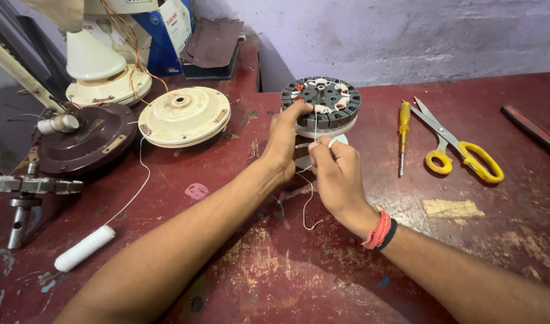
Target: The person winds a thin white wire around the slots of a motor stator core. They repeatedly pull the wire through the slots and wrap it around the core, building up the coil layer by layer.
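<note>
Both hands grip: left hand [284, 141] the stator [320, 102]; right hand [335, 171] seemingly pinches thread [314, 129].

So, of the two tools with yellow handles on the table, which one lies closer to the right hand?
The yellow-handled screwdriver. It lies just beyond the right hand, while the scissors, with yellow loop handles, lie farther out on the far side of it.

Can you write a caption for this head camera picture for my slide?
Left hand steadies a round fan stator while the right hand pulls white thread taut, on a worn red table.
</note>
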Demonstrator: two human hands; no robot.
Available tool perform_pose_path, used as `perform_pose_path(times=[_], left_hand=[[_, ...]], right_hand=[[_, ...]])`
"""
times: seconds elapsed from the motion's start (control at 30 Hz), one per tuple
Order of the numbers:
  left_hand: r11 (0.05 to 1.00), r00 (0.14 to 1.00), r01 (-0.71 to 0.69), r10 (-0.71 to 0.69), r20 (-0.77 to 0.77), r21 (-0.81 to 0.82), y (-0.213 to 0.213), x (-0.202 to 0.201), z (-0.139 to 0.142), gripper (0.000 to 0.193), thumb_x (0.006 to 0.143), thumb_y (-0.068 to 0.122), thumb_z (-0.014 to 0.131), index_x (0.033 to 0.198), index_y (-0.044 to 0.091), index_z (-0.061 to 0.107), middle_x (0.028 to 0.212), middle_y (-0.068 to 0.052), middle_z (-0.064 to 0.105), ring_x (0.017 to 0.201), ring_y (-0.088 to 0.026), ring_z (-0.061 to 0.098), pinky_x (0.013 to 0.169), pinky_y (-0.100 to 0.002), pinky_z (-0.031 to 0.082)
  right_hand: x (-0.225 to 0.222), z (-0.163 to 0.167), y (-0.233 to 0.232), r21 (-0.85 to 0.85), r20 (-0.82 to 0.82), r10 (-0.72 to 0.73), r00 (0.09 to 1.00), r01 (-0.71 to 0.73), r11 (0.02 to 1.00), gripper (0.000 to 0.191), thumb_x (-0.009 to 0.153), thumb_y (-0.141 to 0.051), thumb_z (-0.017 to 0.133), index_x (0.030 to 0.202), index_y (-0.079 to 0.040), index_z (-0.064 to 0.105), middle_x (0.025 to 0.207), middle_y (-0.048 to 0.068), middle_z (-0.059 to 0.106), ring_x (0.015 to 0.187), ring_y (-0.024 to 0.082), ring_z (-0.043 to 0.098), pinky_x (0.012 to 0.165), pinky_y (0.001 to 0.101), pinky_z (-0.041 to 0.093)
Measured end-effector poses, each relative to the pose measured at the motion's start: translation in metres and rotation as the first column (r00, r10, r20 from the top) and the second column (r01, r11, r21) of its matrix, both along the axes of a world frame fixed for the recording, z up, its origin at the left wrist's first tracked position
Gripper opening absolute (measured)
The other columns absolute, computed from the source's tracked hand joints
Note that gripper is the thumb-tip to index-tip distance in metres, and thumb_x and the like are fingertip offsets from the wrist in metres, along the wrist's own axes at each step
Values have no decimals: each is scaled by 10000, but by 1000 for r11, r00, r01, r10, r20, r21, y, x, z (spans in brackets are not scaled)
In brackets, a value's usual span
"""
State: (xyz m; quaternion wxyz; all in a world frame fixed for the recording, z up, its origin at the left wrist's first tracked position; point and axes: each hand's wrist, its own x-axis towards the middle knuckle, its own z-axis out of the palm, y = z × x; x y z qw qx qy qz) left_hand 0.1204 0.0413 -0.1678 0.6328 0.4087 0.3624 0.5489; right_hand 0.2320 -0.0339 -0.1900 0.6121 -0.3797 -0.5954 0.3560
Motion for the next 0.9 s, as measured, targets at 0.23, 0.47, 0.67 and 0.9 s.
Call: perform_pose_path(times=[0.23,0.47,0.67,0.9], left_hand=[[1000,1000,12,-12,-14,-10,-3,-2,4,436,772,399,701,1021,40,717,916,-94,743,782,-191,701,658,-357,572],[1000,1000,-14,14,5,22,-1,-1,1,479,760,375,764,1089,39,673,1006,-98,732,871,-176,698,766,-334,567],[1000,994,-18,16,106,17,-12,8,1,571,770,358,683,1182,-24,582,1013,-133,654,862,-220,615,739,-378,500],[987,987,-150,153,43,-64,-29,19,5,671,731,304,681,1276,20,412,1054,-120,577,868,-193,594,694,-355,518]], right_hand=[[-3,0,1,-18,60,-30,998,31,999,348,985,-144,540,659,-54,458,608,-57,418,560,37,373,472,276,295],[-5,-1,-5,-15,65,-45,997,46,999,340,997,-149,537,679,-52,465,614,-63,417,569,27,371,469,274,298],[-3,0,-7,-34,37,-27,999,28,999,336,1012,-137,530,690,-48,499,612,-65,433,568,26,367,469,266,285],[-3,2,-10,-80,-36,22,999,-25,997,317,1003,-141,511,701,-47,524,627,-64,500,565,29,443,462,267,377]])
